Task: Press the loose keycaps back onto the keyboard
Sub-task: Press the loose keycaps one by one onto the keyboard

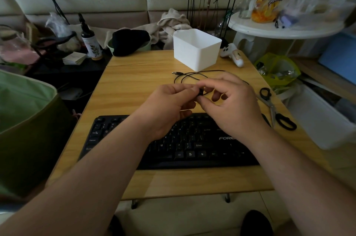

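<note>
Keycap (201, 92), small and black, sits pinched between my left hand (169, 104) and right hand (233, 101), both raised at frame center over the keyboard (192, 149), fingers curled.

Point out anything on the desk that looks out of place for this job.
Scissors lie open right of the keyboard, and a loose cable sprawls behind the hands. Neither suits pressing keycaps; nothing looks spilled or broken.

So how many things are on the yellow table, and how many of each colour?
Black: 4 - keyboard, cable, scissors, keycap pinched between both hands
White: 2 - plastic bin, game controller
Total: 6
</note>
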A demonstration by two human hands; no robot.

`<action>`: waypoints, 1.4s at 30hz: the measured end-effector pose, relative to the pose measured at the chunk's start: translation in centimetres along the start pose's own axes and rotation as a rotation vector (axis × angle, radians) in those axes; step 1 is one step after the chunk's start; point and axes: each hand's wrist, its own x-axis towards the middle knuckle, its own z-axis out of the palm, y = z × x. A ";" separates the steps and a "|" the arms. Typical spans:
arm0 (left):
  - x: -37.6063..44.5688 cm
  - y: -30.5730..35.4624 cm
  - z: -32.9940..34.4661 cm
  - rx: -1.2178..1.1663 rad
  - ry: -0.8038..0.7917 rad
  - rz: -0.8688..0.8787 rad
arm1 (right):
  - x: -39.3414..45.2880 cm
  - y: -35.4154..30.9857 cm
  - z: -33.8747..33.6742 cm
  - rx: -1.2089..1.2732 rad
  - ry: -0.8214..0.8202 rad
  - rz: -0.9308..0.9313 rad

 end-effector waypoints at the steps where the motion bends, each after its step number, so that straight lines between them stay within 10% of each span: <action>1: 0.0 -0.1 0.1 0.008 -0.014 0.001 | 0.0 0.0 -0.1 0.002 -0.004 0.002; 11: -2.0 -1.1 3.3 -0.040 -0.176 -0.028 | -1.2 0.0 -5.5 -0.049 -0.125 0.104; 20: -3.9 -2.1 5.2 0.976 -0.224 0.385 | -5.7 0.4 -9.3 -0.158 -0.261 0.177; 27: -3.9 -2.8 4.7 1.134 -0.068 0.453 | -7.9 0.3 -9.8 -0.203 -0.427 0.200; 42: -4.8 -3.4 5.9 0.433 -0.212 0.116 | -7.9 -0.9 -9.1 -0.121 -0.245 0.039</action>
